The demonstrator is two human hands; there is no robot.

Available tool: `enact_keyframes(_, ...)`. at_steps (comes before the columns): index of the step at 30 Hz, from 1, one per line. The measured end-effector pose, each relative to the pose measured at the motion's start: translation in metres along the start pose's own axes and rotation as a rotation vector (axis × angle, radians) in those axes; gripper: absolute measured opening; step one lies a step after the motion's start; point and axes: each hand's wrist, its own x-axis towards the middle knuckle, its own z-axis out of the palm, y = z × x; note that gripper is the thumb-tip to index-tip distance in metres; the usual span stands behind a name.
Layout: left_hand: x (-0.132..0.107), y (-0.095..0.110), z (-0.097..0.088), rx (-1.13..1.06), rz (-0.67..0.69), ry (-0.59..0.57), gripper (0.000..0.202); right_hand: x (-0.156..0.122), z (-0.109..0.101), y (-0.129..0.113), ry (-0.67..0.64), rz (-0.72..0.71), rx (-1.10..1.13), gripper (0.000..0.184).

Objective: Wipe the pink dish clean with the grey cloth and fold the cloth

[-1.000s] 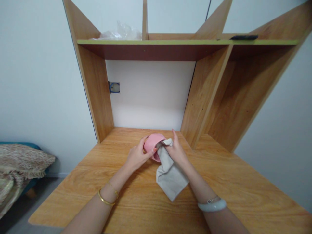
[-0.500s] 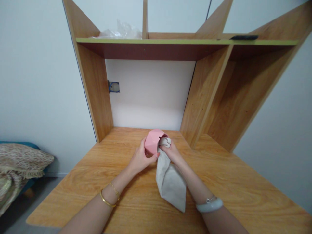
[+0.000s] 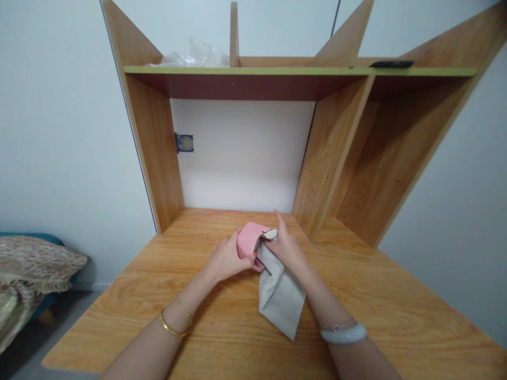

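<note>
Over the middle of a wooden desk (image 3: 206, 338), my left hand (image 3: 226, 260) grips a small pink cup (image 3: 248, 240) from its left side, tilted with the mouth toward the right. My right hand (image 3: 285, 247) holds a grey cloth (image 3: 279, 295), with its upper end pushed against the cup's mouth. The rest of the cloth hangs down and lies on the desk between my forearms. A gold bangle is on my left wrist and a pale bangle on my right.
The desk has a hutch with an upper shelf (image 3: 301, 70). A crumpled clear plastic bag (image 3: 192, 54) lies on the shelf at left, a flat black object (image 3: 391, 64) at right. A blue wall socket (image 3: 184, 142) shows in the back panel. Bedding (image 3: 31, 266) sits at far left.
The cup has turned in my left hand and dropped slightly toward the desk. My right hand shifted on the cloth at the cup's mouth, and the hanging cloth swung.
</note>
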Motion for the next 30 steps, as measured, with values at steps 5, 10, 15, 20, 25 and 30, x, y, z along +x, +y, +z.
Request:
enact_keyframes(5, 0.004, -0.004, -0.009, 0.01, -0.023, 0.022, 0.047, -0.004, 0.003, -0.006, 0.017, -0.037, 0.027, 0.078)
enact_keyframes(10, 0.006, -0.013, -0.004, -0.182, 0.006, 0.075, 0.047, 0.0, 0.012, 0.003, 0.024, -0.046, 0.285, 0.07)
enact_keyframes(15, 0.012, -0.024, 0.006, -0.531, 0.005, 0.038, 0.053, 0.007, 0.019, 0.012, 0.085, 0.012, 0.419, 0.068)
enact_keyframes(20, 0.011, -0.018, 0.014, -0.773, -0.05, -0.022, 0.077, 0.013, 0.024, 0.014, 0.156, 0.132, 0.538, 0.064)
enact_keyframes(25, 0.005, -0.004, 0.018, -0.85, 0.021, -0.029, 0.081, 0.012, 0.033, 0.01, 0.145, 0.173, 0.706, 0.042)
enact_keyframes(30, 0.005, -0.005, 0.016, -0.69, 0.026, 0.102, 0.064, 0.007, 0.049, 0.008, 0.031, 0.148, 0.78, 0.039)
